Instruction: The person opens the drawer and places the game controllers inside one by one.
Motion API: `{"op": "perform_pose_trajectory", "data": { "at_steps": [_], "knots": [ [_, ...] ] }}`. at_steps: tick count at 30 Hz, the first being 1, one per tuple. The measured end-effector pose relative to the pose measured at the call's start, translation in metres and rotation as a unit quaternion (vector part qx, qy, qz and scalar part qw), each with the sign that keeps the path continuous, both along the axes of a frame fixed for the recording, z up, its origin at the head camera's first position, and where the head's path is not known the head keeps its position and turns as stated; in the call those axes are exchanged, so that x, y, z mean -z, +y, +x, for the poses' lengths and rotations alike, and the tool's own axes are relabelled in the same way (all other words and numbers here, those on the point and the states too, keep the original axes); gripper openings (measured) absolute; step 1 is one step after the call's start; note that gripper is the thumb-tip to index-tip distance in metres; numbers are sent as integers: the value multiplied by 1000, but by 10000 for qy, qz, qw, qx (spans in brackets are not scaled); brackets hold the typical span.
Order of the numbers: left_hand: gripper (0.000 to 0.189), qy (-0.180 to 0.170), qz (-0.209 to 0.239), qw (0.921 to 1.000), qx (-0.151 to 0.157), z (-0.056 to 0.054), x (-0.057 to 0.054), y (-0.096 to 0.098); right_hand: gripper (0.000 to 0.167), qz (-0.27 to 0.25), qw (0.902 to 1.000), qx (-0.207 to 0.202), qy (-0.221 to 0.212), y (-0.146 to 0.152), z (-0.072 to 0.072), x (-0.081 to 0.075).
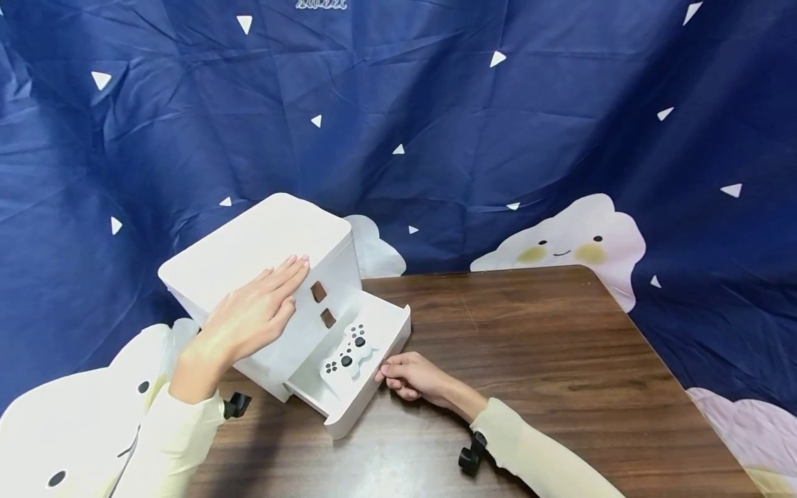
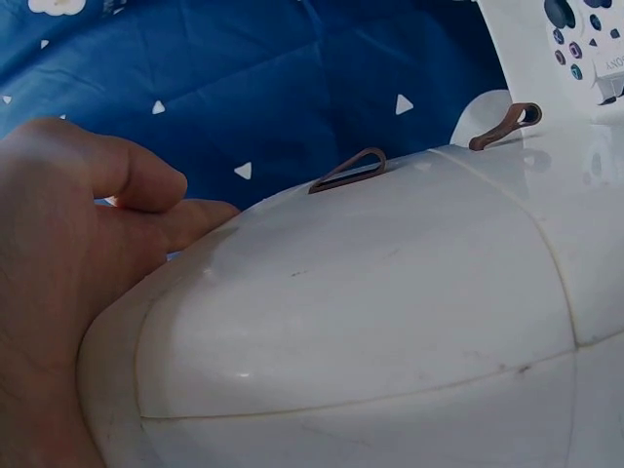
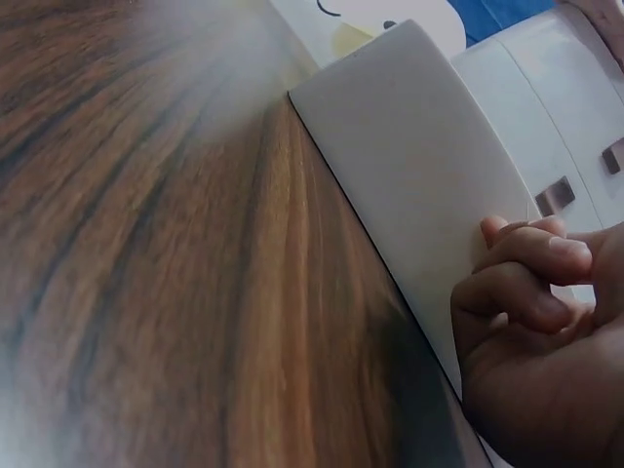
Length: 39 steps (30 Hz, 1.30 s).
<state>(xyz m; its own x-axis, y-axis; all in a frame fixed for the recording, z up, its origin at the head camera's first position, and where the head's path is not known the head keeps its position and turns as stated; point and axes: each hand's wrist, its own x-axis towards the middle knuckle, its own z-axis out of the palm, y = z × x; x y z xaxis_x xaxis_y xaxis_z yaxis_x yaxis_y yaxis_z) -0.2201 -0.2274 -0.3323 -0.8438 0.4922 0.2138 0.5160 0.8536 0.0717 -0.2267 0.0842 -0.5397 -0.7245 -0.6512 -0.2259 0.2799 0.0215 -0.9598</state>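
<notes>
A small white cabinet (image 1: 249,242) stands at the table's left, its bottom drawer (image 1: 364,408) pulled out. Inside that drawer lies a white game controller (image 1: 346,356) with dark thumbsticks, also partly visible in the left wrist view. My left hand (image 1: 249,315) rests on the cabinet's top near its front edge, fingers straight. At the middle of the open drawer's front, my right hand (image 1: 417,377) grips with curled fingers, which hide whatever pull is there. Two upper drawers are closed and carry brown pull tabs (image 2: 348,171).
The dark wood table (image 1: 529,346) extends to the right of the cabinet. Behind it hangs a blue cloth (image 1: 436,104) with white triangles and smiling clouds. Black wrist cameras (image 1: 471,453) sit on both sleeves.
</notes>
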Motion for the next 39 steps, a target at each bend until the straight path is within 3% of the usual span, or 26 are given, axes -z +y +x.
{"op": "perform_pose_trajectory", "data": {
  "at_steps": [9,39],
  "knots": [
    [58,-64,-30,10000,10,-1,2,-2,32,134,9995,77,278,-18,-6,-5],
    [57,42,-1,10000,39,0,1,-1,29,750,9948,366,583,-96,-55,-9]
  ]
}}
